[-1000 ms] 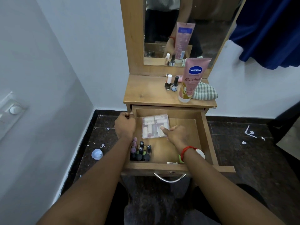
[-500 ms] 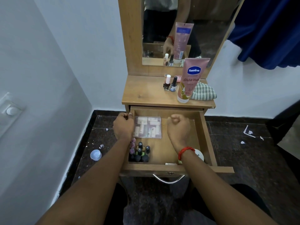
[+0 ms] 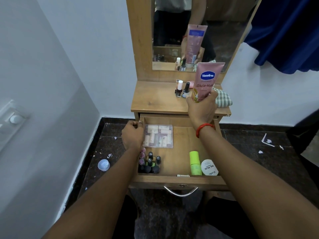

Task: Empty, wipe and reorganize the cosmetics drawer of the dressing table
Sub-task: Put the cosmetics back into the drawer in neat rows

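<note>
The wooden drawer (image 3: 177, 181) of the dressing table stands pulled out. Inside lie a clear case of small tubes (image 3: 159, 136) at the back left, several nail polish bottles (image 3: 150, 163) at the front left, a green stick (image 3: 195, 163) and a round white nail polish remover tub (image 3: 209, 167) at the front right. My left hand (image 3: 133, 136) is curled shut against the drawer's left wall. My right hand (image 3: 202, 107) grips the lower part of the pink Vaseline tube (image 3: 207, 80) standing on the tabletop (image 3: 155, 99).
Two nail polish bottles (image 3: 182, 89) and a checked cloth (image 3: 222, 99) sit on the tabletop beside the tube. A mirror (image 3: 198, 31) rises behind. A blue-white cap (image 3: 103, 164) and paper scraps lie on the dark floor. A white wall is close on the left.
My right hand has left the drawer, risen to the tabletop and closed on the Vaseline tube. The clear case now lies flat at the drawer's back left. My left hand stayed put.
</note>
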